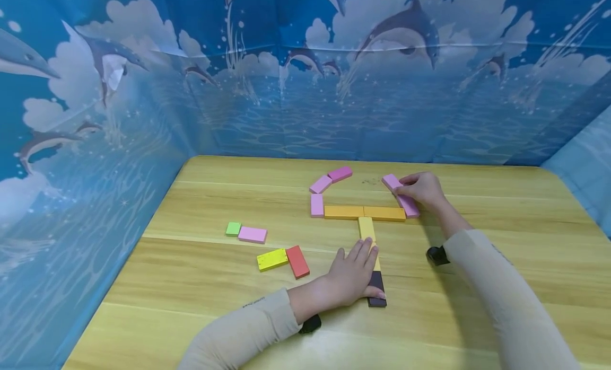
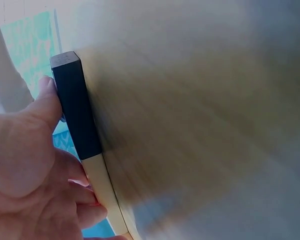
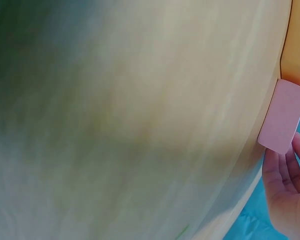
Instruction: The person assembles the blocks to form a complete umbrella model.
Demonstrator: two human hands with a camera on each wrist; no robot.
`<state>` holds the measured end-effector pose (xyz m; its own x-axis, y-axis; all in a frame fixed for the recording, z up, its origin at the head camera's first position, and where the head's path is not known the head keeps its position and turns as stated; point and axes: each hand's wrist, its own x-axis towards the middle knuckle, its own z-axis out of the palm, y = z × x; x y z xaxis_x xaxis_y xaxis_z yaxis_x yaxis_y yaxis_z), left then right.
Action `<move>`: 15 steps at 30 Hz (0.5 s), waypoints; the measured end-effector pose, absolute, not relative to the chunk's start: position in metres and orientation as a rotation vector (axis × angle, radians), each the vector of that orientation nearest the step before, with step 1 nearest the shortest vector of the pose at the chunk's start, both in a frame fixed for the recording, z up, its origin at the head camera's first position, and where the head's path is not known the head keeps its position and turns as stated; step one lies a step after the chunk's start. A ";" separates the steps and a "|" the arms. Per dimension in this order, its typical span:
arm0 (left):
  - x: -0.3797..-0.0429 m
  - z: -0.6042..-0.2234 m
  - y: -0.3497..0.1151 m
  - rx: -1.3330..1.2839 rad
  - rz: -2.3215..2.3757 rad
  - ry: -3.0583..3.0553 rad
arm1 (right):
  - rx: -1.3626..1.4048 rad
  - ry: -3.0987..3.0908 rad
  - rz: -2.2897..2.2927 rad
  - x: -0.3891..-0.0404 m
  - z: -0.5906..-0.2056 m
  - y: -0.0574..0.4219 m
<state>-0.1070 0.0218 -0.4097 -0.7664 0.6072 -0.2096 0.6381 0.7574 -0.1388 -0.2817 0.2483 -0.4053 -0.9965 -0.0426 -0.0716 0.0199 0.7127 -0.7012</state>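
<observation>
My right hand [image 1: 422, 188] pinches a pink block [image 1: 391, 181] between thumb and fingers. It lines up with a second pink block [image 1: 409, 206] at the right end of a row of two orange blocks [image 1: 384, 214]. With its fingers spread, my left hand [image 1: 352, 277] rests along a column of pale yellow blocks [image 1: 366, 228], its thumb on the black block [image 1: 377, 301] at the near end. In the left wrist view the thumb touches the side of that black block [image 2: 77, 107]. The right wrist view shows a pink block [image 3: 283, 116] against an orange one.
Left of the orange row, pink blocks [image 1: 317, 205] curve up to a darker pink one [image 1: 340, 174]. Farther left lie a green block [image 1: 233, 229], a pink block [image 1: 253, 235], a yellow block [image 1: 272, 260] and a red block [image 1: 298, 262]. A dolphin-printed curtain [image 1: 305, 110] borders the wooden table.
</observation>
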 end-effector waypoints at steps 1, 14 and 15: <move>-0.107 -0.410 0.022 1.002 -0.305 2.801 | -0.022 2.829 -1.157 -0.282 -0.405 0.248; -0.107 -0.407 0.022 0.997 -0.315 2.807 | -0.046 2.795 -1.124 -0.282 -0.400 0.249; -0.107 -0.406 0.022 0.996 -0.317 2.806 | -0.056 2.786 -1.119 -0.282 -0.399 0.250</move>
<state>-0.1067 0.0223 -0.4065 -0.7691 0.6045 -0.2076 0.6356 0.7576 -0.1485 -0.2821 0.2498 -0.3992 -0.9897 -0.0859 -0.1149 0.0175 0.7231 -0.6905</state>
